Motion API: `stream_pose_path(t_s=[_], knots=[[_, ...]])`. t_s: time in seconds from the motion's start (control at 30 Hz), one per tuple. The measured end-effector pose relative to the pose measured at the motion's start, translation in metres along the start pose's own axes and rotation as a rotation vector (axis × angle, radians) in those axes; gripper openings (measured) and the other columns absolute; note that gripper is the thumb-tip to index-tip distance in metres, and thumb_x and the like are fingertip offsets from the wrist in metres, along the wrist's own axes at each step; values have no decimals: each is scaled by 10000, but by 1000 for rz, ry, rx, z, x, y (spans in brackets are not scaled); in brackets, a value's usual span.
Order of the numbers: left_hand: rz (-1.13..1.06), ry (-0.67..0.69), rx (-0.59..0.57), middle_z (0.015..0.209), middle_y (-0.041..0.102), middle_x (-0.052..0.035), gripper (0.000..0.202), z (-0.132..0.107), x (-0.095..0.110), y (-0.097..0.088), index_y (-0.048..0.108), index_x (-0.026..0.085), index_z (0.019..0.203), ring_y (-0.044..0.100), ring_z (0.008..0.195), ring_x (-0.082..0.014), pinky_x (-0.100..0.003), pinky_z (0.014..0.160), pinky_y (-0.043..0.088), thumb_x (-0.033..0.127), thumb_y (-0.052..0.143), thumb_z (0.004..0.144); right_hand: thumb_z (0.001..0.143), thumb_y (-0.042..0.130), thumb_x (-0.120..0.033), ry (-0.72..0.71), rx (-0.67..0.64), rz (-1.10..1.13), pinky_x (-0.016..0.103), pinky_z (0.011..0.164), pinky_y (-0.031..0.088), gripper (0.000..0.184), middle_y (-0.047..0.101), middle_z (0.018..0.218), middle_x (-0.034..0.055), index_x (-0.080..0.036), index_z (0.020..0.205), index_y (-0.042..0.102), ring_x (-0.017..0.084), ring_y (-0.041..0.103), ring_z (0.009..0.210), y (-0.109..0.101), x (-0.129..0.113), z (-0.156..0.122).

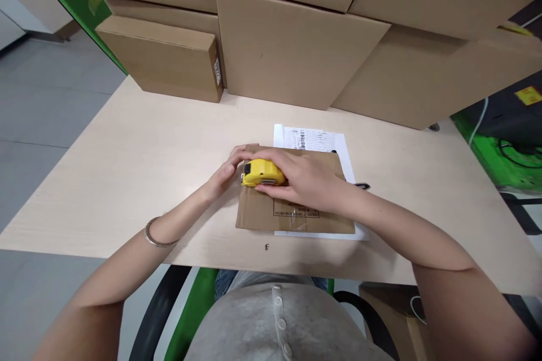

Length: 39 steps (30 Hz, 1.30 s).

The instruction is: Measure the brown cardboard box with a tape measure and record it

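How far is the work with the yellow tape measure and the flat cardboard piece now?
Already done: the flat cardboard piece lies on a printed sheet on the table. In hand: the right hand holds the yellow tape measure at the cardboard's left edge, which the left hand touches. No tape blade is visible yet.

A pale wooden table (pixel 127 180) bears stacked cardboard boxes (pixel 292 45) and a printed sheet (pixel 313 138).

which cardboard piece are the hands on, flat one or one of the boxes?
The flat cardboard lying on the white sheet. Both hands rest on it with a yellow tape measure; the boxes stand untouched behind.
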<state>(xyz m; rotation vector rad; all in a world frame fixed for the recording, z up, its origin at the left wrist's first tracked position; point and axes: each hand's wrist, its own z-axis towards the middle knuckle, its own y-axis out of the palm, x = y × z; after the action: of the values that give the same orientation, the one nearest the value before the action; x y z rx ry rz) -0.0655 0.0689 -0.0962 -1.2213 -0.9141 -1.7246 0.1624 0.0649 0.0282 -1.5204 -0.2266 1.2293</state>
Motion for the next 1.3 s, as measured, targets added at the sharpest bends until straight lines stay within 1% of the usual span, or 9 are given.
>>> stream_pose_path(t_s=[0.1,0.23,0.37,0.53,0.67,0.9,1.0,1.13,1.3], knots=[[96,38,-53,1393,579,-81,447,1,0,-5,725,346,1205,322,1514,-381,-599,1278,227,607,698,843,942,687,-405,55,54,-8,366,778,566,410,749,1193,57,-277,1316,577,241,726,964,-9,11,-21],[87,23,-78,1467,527,-63,395,2,2,-6,712,393,1206,327,1506,-390,-637,1265,218,562,693,850,895,739,-394,219,51,69,381,843,566,332,757,1160,47,-279,1199,667,243,718,987,-42,30,-69],[85,7,-72,1421,557,-78,414,2,0,-6,695,383,1214,386,1440,-399,-652,1230,243,559,694,840,831,798,-470,478,143,102,353,691,553,345,754,993,42,-291,1114,716,227,693,818,-75,52,-130],[92,11,-36,1279,612,-90,425,2,-4,-7,697,338,1178,499,1283,-367,-571,1107,386,563,705,817,803,817,-501,590,225,167,362,726,560,350,739,1010,50,-291,1065,718,242,687,873,-74,61,-158],[98,30,3,1151,631,-82,424,3,-3,-5,706,313,1149,544,1145,-337,-523,1030,430,549,716,797,805,810,-517,556,221,128,348,714,543,375,730,996,61,-258,1055,703,228,668,855,-66,58,-151],[91,26,23,1125,638,-76,412,3,-3,-4,718,314,1152,561,1092,-327,-522,1002,443,536,707,805,852,770,-510,486,142,9,341,660,494,327,746,950,47,-269,1064,706,212,656,766,-82,42,-137],[101,12,11,1201,644,-79,440,2,-2,-5,719,323,1191,543,1203,-354,-561,1093,397,546,687,813,885,736,-489,373,74,-50,325,679,479,296,757,963,12,-282,1092,693,198,672,774,-74,26,-100],[134,31,-2,1433,585,-76,476,1,-2,-4,706,309,1239,417,1443,-377,-587,1240,269,566,649,842,941,677,-446,238,-71,-163,318,679,441,340,781,1077,33,-230,1204,652,226,711,871,-40,2,-32],[117,23,2,1452,570,-116,640,3,2,-5,648,258,1316,486,1414,-369,-617,1171,420,697,391,928,1005,580,-270,-71,-68,-211,302,713,420,325,671,1416,54,-237,1328,580,224,686,1111,-13,-13,13]])
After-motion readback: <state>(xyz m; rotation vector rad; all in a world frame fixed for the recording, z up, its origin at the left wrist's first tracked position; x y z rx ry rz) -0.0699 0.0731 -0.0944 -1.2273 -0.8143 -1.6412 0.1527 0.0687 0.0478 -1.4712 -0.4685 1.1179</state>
